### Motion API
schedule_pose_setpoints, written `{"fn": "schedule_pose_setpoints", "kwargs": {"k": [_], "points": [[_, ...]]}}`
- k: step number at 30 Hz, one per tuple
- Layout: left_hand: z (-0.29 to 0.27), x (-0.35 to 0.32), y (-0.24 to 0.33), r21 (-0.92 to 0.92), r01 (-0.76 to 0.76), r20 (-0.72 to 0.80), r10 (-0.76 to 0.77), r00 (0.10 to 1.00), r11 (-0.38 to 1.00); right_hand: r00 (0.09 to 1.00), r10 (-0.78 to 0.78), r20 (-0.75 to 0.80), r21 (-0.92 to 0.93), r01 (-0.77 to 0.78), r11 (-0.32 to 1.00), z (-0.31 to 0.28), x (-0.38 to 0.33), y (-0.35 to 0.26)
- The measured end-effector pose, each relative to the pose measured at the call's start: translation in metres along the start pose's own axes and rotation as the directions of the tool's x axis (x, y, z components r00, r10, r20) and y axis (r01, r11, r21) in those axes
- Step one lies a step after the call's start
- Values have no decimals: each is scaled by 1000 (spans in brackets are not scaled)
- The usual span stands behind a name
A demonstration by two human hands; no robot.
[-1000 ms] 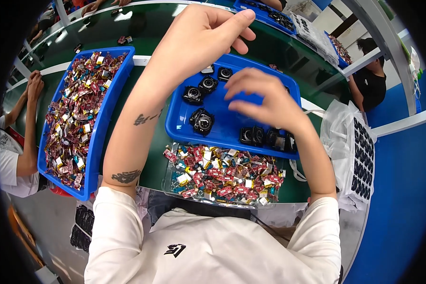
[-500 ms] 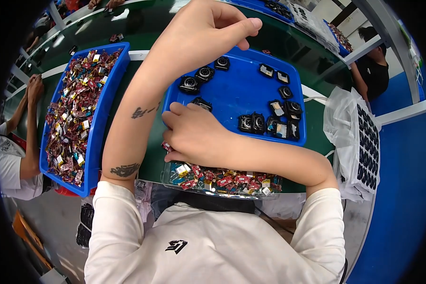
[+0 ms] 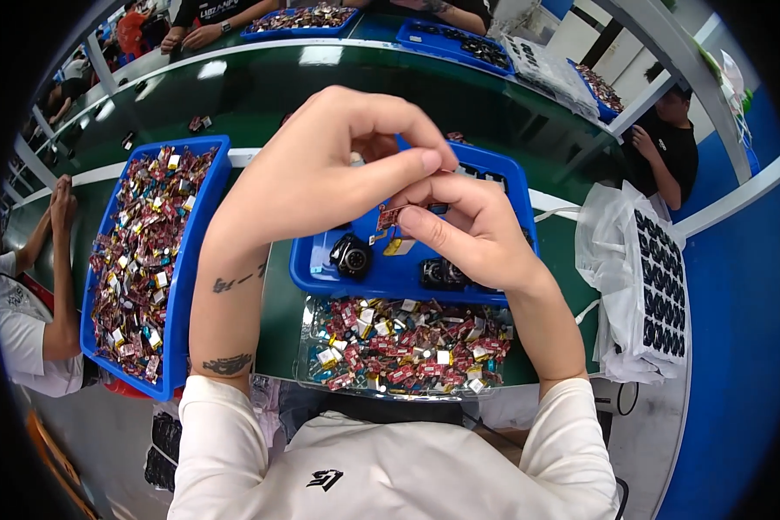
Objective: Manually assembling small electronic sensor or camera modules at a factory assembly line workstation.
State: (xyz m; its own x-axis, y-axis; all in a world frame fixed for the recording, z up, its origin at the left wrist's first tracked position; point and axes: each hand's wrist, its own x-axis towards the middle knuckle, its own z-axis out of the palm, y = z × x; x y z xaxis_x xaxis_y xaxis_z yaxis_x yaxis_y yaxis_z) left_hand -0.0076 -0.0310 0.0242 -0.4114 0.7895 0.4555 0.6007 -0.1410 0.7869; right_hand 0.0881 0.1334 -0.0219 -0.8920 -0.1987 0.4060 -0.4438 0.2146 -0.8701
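Note:
My right hand (image 3: pixel 472 225) pinches a small red circuit board (image 3: pixel 388 217) between thumb and fingers, and a yellow piece hangs below it. My left hand (image 3: pixel 347 165) is just above and beside it, thumb and forefinger closed together; whatever lies in them is hidden. Both hands are over a blue tray (image 3: pixel 308 276) with black camera-shaped housings. One such housing (image 3: pixel 351 255) shows below my left hand, and a pair of housings (image 3: pixel 442 274) sits near the tray's front edge. Closer to me lies a clear plastic tray (image 3: pixel 307 347) heaped with red boards and wired parts.
On my left stands a long blue bin (image 3: pixel 198 251) full of similar boards. To the right, a white foam tray (image 3: pixel 659 286) of black pieces rests beside plastic wrapping (image 3: pixel 594 251). Across the green bench (image 3: pixel 269 95), other people sit near more blue trays.
My right hand has risen from the clear tray's left corner to my left hand, with a red circuit board in its fingers. The left hand has come lower in the view.

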Motion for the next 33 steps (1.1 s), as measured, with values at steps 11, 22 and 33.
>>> {"fn": "schedule_pose_setpoints", "kwargs": {"k": [11, 22, 33], "points": [[2, -3, 5, 11, -3, 11, 3, 1000, 1000, 992, 39, -121, 305, 0, 952, -32, -2, -10], [20, 3, 1, 187, 101, -202, -62, 977, 977, 962, 25, -273, -1, -27, 1000, -30, -1, -9], [36, 7, -5, -30, 118, -162, -122, 979, 993, 956, -8, -293, -26, 0, 1000, -40, -11, -12]]}}
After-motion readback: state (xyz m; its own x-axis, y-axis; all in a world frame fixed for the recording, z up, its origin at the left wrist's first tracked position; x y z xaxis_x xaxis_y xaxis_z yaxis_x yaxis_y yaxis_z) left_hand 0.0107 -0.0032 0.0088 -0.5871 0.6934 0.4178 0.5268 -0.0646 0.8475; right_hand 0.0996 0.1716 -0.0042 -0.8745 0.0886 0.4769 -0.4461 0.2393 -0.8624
